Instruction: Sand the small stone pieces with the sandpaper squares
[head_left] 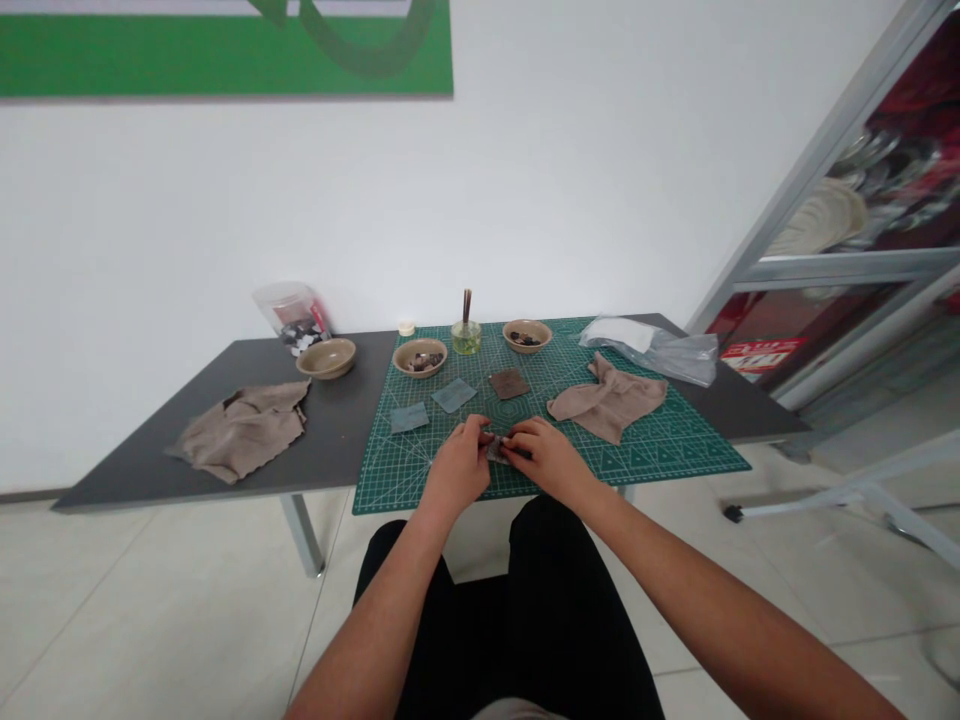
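My left hand (459, 466) and my right hand (547, 458) meet near the front edge of the green cutting mat (405, 480). Between their pinched fingertips is a small brownish-grey patterned piece (495, 450), too small and covered to tell its kind. Just beyond lie a dark brown square piece (509, 384) and two bluish-grey square pieces, one nearer the middle (454, 395) and one farther left (409, 418). A tan bowl (400, 358) with small brown and pale pieces stands behind them. Another bowl (548, 333) at the back right contains dark bits.
A crumpled beige cloth (611, 397) lies right of my hands, another (247, 430) on the grey table (334, 450) at left. Along the back are a bowl (326, 359), a clear tub (292, 312), a glass jar with sticks (466, 337) and a plastic bag (660, 350).
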